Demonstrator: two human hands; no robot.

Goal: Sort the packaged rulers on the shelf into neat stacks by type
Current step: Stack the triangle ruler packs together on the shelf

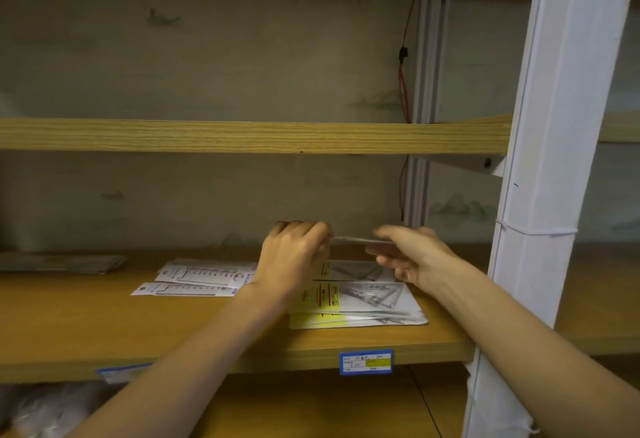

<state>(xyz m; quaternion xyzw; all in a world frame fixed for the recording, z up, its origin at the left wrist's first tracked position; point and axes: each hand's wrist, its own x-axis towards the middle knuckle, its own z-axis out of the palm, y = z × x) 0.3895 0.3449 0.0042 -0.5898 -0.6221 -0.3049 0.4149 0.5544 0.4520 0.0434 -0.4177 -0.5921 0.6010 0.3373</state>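
Observation:
Both hands hold one thin clear ruler package edge-on above the wooden shelf. My left hand grips its left end and my right hand pinches its right end. Below them lies a loose pile of set-square packages with yellow labels. To the left lie two straight-ruler packages with white cards, overlapping each other. A darker flat stack of packages sits at the far left of the shelf.
Another wooden shelf board runs just above my hands. A white metal upright stands to the right. A blue price tag is on the shelf's front edge. Bagged goods lie on the lower shelf.

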